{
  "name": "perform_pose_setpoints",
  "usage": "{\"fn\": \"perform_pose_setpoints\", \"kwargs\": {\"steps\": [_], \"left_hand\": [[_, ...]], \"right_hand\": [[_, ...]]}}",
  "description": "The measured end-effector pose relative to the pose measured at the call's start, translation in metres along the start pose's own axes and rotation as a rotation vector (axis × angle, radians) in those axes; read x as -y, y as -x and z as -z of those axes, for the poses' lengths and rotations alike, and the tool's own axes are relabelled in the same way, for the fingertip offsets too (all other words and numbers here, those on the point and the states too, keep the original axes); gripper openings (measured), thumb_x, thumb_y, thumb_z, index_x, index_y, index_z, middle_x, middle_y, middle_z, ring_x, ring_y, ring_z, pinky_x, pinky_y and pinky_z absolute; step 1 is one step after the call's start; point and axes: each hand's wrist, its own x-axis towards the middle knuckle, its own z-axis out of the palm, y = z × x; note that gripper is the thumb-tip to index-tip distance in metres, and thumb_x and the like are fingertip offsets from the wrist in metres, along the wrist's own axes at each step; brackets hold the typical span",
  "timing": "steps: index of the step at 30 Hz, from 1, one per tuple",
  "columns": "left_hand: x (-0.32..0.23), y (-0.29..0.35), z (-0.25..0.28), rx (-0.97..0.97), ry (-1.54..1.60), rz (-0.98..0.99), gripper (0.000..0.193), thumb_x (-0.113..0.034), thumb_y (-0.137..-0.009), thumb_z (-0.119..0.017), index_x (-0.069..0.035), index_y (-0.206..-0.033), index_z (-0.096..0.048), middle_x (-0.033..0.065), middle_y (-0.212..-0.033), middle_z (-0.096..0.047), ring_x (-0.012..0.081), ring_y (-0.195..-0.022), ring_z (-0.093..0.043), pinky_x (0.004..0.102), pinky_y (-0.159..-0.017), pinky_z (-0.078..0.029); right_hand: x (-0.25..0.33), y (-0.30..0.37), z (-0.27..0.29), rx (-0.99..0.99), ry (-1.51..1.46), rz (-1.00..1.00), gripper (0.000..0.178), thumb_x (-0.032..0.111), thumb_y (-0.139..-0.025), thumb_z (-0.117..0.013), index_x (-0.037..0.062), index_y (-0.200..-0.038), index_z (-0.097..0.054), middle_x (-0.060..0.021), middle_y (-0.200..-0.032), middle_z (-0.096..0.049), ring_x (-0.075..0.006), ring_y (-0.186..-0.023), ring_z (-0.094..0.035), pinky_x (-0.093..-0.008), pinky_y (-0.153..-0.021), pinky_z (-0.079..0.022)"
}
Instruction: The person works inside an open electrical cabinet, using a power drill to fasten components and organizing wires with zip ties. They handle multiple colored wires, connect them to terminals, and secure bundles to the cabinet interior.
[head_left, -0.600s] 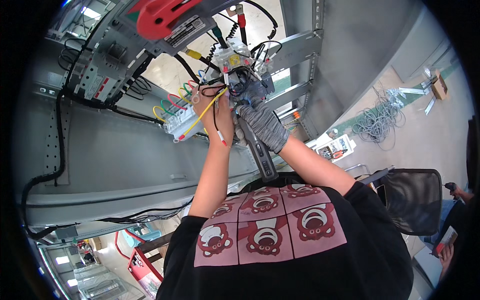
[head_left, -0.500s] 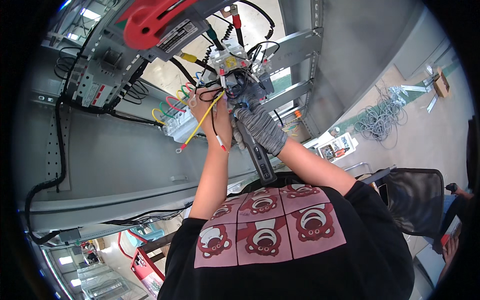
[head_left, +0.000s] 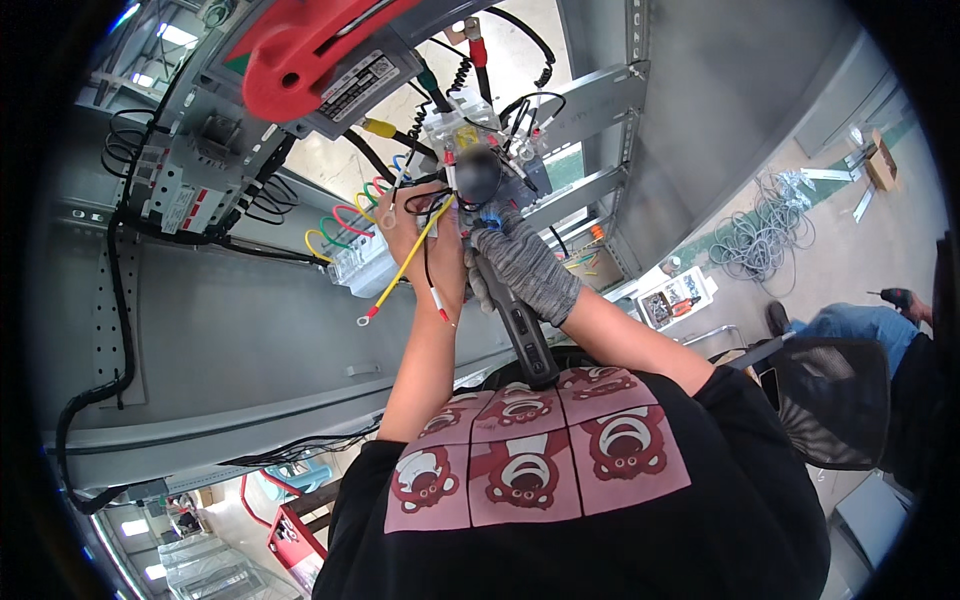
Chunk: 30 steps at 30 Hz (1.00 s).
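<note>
Mid-frame, your right hand grips a dark tool; I can't tell what your left hand holds.

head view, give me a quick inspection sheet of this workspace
Surface: grey metal cabinet wall beside the work
Job's things: dark handheld tool; yellow wire with ring terminal
Clutter: grey cable heap and open cardboard box on the floor
Hands: right hand, grey-gloved, holds the tool; left hand, bare, is among wires, grip unclear
Cables: black cable runs along the wall
Surroundings: mesh-backed chair; another person holding a drill
</note>
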Motion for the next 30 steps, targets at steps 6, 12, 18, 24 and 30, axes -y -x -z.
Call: {"fn": "perform_pose_setpoints", "kwargs": {"steps": [6,12,18,24,30], "left_hand": [[0.002,-0.007,0.008,0.02,-0.066,-0.051,0.034,-0.004,-0.073,-0.072,-0.004,-0.104,-0.062,0.0108,-0.101,-0.062,0.0237,-0.094,-0.061,0.0337,-0.088,-0.046],[-0.008,-0.017,0.016,0.089,-0.134,-0.106,0.037,-0.005,-0.074,-0.069,-0.008,-0.11,-0.063,0.0097,-0.119,-0.063,0.0301,-0.111,-0.058,0.038,-0.096,-0.044],[-0.001,-0.019,0.018,0.12,-0.246,-0.176,0.044,-0.009,-0.075,-0.068,-0.008,-0.118,-0.059,0.0086,-0.12,-0.063,0.0313,-0.103,-0.058,0.0392,-0.09,-0.046],[-0.008,-0.023,0.019,0.159,-0.275,-0.16,0.036,-0.013,-0.075,-0.072,-0.01,-0.109,-0.061,0.0088,-0.104,-0.065,0.0311,-0.09,-0.054,0.04,-0.08,-0.046],[-0.005,-0.03,0.021,0.289,-0.243,-0.069,0.032,-0.019,-0.083,-0.067,-0.009,-0.112,-0.058,0.0084,-0.111,-0.064,0.0346,-0.1,-0.055,0.0427,-0.083,-0.048]], "right_hand": [[0.012,0.01,-0.007,0.015,-0.18,-0.023,0.017,0.016,-0.094,-0.048,0.0109,-0.11,-0.045,-0.0064,-0.075,-0.058,-0.0183,-0.05,-0.058,-0.031,-0.041,-0.049],[0.009,0.012,-0.003,-0.017,-0.228,-0.163,0.037,0.039,-0.095,-0.052,0.0029,-0.091,-0.061,-0.0075,-0.075,-0.064,-0.0158,-0.057,-0.061,-0.0274,-0.051,-0.05],[0.004,0.06,0.004,0.041,-0.409,-0.368,0.051,0.046,-0.096,-0.046,-0.0031,-0.104,-0.059,-0.0129,-0.087,-0.065,-0.0222,-0.079,-0.067,-0.0337,-0.074,-0.056],[0.012,0.088,0.009,0.154,-0.383,-0.336,0.052,0.027,-0.093,-0.054,0.013,-0.137,-0.03,-0.0147,-0.106,-0.056,-0.0269,-0.078,-0.065,-0.0389,-0.067,-0.057],[0.007,0.093,0.004,0.096,-0.253,-0.233,0.056,0.025,-0.093,-0.057,0.0163,-0.14,-0.027,-0.0093,-0.101,-0.053,-0.0191,-0.07,-0.061,-0.0342,-0.055,-0.054]]}}
